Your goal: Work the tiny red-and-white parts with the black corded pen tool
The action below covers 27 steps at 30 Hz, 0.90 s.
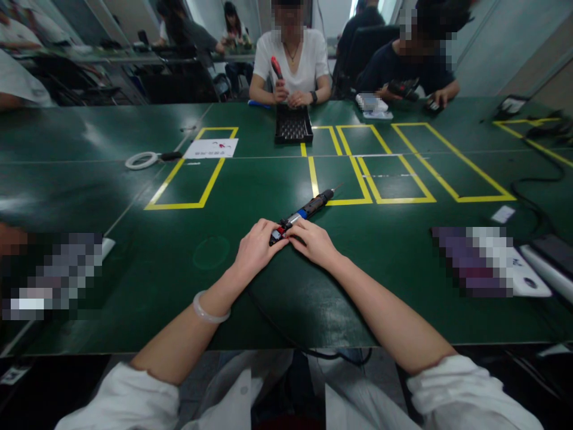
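A slim corded tool that looks like an electric screwdriver (313, 206) lies slantwise on the green table, its thin tip pointing away to the right. It has a black front, a blue band and a silvery section. At its rear end, with red and dark parts, my left hand (259, 246) grips from the left side. My right hand (316, 242) holds the same end from the other side, fingertips pressed close to the left thumb. The fingers partly hide this end. A black cord (286, 340) runs below my hands to the table's near edge.
Yellow tape outlines (362, 179) mark the green table (385, 251). Across it, a person with a red-handled tool (276, 67) works over a black tray (293, 134). A paper sheet (210, 148) and white coil (141, 160) lie left; a blurred packet (474, 260) lies right.
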Tool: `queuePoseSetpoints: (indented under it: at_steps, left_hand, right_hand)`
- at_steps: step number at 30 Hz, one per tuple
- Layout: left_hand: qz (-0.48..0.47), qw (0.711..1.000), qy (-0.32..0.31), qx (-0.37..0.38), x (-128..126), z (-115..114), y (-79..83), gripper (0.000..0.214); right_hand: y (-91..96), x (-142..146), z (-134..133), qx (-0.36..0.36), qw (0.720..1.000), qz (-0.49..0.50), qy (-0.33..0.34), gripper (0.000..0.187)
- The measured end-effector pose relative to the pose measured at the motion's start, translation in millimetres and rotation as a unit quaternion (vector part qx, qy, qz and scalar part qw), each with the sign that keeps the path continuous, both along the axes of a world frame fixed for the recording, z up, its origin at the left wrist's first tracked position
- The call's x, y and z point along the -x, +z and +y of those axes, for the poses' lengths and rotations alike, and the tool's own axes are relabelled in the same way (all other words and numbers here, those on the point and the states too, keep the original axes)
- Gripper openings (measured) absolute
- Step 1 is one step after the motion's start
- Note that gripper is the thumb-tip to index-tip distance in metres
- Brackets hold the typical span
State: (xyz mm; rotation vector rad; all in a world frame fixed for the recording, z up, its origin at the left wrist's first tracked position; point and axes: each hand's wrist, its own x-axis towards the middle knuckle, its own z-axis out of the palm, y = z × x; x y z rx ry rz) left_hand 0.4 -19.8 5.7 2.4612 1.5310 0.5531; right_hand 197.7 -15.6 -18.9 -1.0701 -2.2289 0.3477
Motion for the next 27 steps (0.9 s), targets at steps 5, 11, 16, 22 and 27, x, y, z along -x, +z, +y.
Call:
queuePoseSetpoints:
  at_steps: [5, 11, 16, 22, 27]
  left_hand:
    - [0.013, 1.0, 0.005, -0.001, 6.1, 0.1, 1.1, 0.035]
    - [0.054, 0.998, 0.038, 0.018, 32.3, -3.8, 7.6, 0.04]
    - [0.075, 0.992, 0.097, 0.031, 75.2, -19.1, 9.7, 0.045]
    - [0.098, 0.968, 0.22, 0.064, 135.2, -49.0, 16.1, 0.05]
    - [0.151, 0.93, 0.324, 0.084, 182.5, -71.2, 21.6, 0.059]
  right_hand:
    - [3.1, -4.9, -3.8, 0.004, 0.999, 0.04, -0.003, 0.017]
    - [4.4, -9.1, -4.4, 0.011, 0.999, 0.034, -0.018, 0.016]
    - [5.6, -9.5, -4.9, 0.021, 0.999, 0.018, -0.016, 0.016]
    - [3.5, -8.9, -4.7, 0.031, 0.999, 0.017, -0.009, 0.015]
    - [2.0, -7.6, -5.2, 0.038, 0.999, 0.016, -0.007, 0.015]
